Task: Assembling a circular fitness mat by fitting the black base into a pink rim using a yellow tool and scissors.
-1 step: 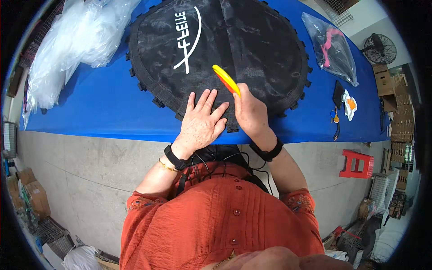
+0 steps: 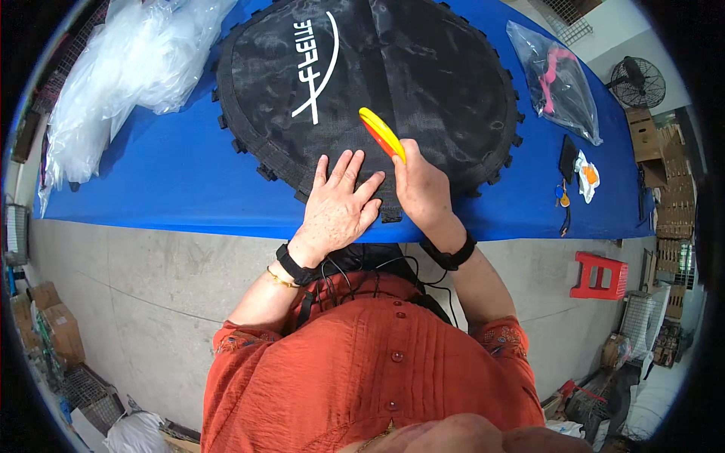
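Observation:
A round black mesh mat (image 2: 445, 90), looking like a trampoline mat, lies flat with short tabs around its rim and white lettering on its upper left. Spread out on its near edge, palm down, is my left hand (image 2: 337, 202). My right hand (image 2: 423, 189) is closed around a slim, curved yellow-and-red tool (image 2: 381, 132) just to the right of it. The tool's far end points up and left over the mat. Its working end is hidden, so its exact kind does not show.
The mat rests on a blue-covered table (image 2: 174, 200). Crumpled clear plastic (image 2: 136, 68) lies at left. A clear bag with a pink item (image 2: 555, 75), keys (image 2: 562, 198) and a white packet (image 2: 587, 177) are at right. Beyond the near edge stands a red stool (image 2: 599, 275).
The tool in my right hand has shifted very slightly to the right. My left hand and the mat look the same.

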The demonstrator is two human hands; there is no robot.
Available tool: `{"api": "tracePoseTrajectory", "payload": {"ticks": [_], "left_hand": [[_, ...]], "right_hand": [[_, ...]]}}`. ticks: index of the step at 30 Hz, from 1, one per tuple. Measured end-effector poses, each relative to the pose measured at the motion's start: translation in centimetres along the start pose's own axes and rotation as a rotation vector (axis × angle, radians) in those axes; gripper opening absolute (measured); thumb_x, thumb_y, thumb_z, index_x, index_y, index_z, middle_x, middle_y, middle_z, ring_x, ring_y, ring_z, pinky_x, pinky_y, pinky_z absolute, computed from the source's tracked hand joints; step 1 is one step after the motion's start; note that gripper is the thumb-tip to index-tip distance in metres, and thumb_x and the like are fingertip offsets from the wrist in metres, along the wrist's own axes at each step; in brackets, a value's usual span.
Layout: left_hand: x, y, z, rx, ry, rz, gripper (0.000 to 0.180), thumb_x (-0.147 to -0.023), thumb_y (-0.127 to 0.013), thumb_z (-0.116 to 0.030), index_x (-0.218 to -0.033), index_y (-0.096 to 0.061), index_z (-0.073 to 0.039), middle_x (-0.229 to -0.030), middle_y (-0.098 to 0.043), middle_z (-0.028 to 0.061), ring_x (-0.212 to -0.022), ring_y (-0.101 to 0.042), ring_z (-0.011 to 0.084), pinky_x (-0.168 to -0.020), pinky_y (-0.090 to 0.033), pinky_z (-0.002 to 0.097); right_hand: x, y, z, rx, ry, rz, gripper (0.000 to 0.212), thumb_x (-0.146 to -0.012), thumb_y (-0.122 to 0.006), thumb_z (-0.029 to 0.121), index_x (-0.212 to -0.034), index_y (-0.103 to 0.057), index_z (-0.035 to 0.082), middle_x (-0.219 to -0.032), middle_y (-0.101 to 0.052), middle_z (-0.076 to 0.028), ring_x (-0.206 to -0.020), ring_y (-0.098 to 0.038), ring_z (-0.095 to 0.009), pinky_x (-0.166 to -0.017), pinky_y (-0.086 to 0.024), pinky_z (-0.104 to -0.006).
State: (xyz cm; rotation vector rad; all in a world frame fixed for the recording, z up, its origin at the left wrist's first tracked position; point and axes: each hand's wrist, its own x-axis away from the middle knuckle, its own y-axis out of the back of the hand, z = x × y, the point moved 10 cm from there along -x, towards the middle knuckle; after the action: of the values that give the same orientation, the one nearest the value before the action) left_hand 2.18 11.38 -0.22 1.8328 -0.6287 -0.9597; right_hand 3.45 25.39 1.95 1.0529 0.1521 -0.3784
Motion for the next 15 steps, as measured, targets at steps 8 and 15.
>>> {"api": "tracePoseTrajectory", "payload": {"ticks": [8,15], "left_hand": [[-0.1,0.2,-0.1,-0.002,-0.002,-0.006,0.048,-0.105,-0.059,-0.039,-0.148,-0.064,-0.019,-0.16,-0.051,0.0253,-0.153,-0.044,0.042,-0.126,-0.028,0.0657],[0.1,-0.2,0.0,0.001,-0.009,-0.004,0.047,-0.105,-0.058,-0.039,-0.148,-0.064,-0.018,-0.161,-0.05,0.025,-0.153,-0.044,0.0419,-0.126,-0.028,0.0655]], "right_hand": [[0.8,0.7,0.0,-0.03,0.043,-0.049,0.017,-0.109,-0.061,0.016,-0.123,-0.055,0.01,-0.091,-0.073,-0.02,-0.083,-0.072,-0.044,-0.066,-0.056,-0.0534],[2.7,1.9,0.4,-0.044,0.042,0.039,0.016,-0.107,-0.063,0.016,-0.12,-0.056,0.01,-0.085,-0.071,-0.018,-0.079,-0.073,-0.041,-0.063,-0.056,-0.0506]]}}
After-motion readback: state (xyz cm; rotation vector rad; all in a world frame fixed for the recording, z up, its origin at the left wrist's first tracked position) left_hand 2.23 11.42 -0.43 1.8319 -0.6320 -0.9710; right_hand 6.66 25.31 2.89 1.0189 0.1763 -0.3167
